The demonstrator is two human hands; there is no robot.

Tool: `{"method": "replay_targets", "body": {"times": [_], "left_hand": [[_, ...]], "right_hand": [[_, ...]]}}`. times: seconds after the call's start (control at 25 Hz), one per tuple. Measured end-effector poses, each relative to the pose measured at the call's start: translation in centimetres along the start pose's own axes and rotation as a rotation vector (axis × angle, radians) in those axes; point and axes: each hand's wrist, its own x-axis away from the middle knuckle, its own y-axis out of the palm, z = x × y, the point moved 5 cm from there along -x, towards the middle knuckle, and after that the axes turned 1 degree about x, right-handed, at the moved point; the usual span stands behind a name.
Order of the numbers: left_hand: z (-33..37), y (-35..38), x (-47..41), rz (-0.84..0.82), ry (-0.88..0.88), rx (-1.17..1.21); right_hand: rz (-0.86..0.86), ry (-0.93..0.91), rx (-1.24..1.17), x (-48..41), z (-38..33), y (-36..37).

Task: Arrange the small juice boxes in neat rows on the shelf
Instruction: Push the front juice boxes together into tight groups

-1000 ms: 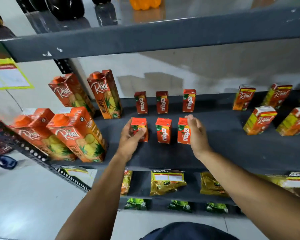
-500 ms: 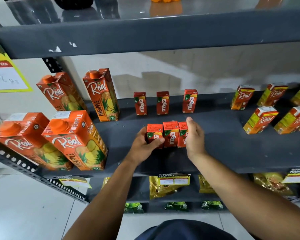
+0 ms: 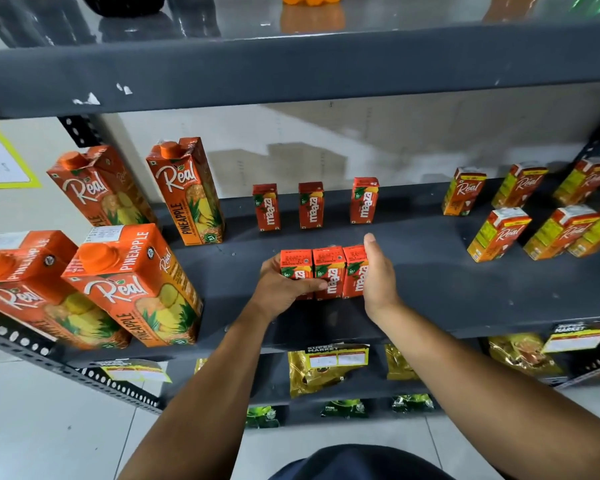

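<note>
Three small red Maaza juice boxes [image 3: 329, 268] stand pressed side by side near the front of the dark grey shelf [image 3: 430, 271]. My left hand [image 3: 281, 289] wraps the left box of the row, thumb across its front. My right hand [image 3: 378, 275] lies flat against the right box, fingers straight. Both hands squeeze the row between them. Behind it, three more Maaza boxes stand apart in a back row: left [image 3: 266, 206], middle [image 3: 311, 205] and right [image 3: 364, 200].
Tall Real pineapple cartons [image 3: 132, 285] crowd the shelf's left end, with two more [image 3: 186, 190] behind. Several small Real boxes [image 3: 499, 233] stand at the right. The upper shelf's edge [image 3: 291, 71] hangs close overhead. Packets [image 3: 326, 368] fill the shelf below.
The three front boxes stood apart a second ago. My hands pushed them together from both sides, and they now touch in a tight row slightly right of where they were.
</note>
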Motion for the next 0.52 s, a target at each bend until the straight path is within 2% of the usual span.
{"method": "replay_targets", "body": {"times": [0.16, 0.52], "left_hand": [[-0.6, 0.5, 2.5, -0.040, -0.014, 0.026], [-1.5, 0.4, 3.8, -0.035, 0.045, 0.018]], "right_hand": [[0.087, 0.004, -0.002, 2.5, 0.9, -0.9], [0.055, -0.074, -0.005, 4.1, 1.1, -1.3]]}}
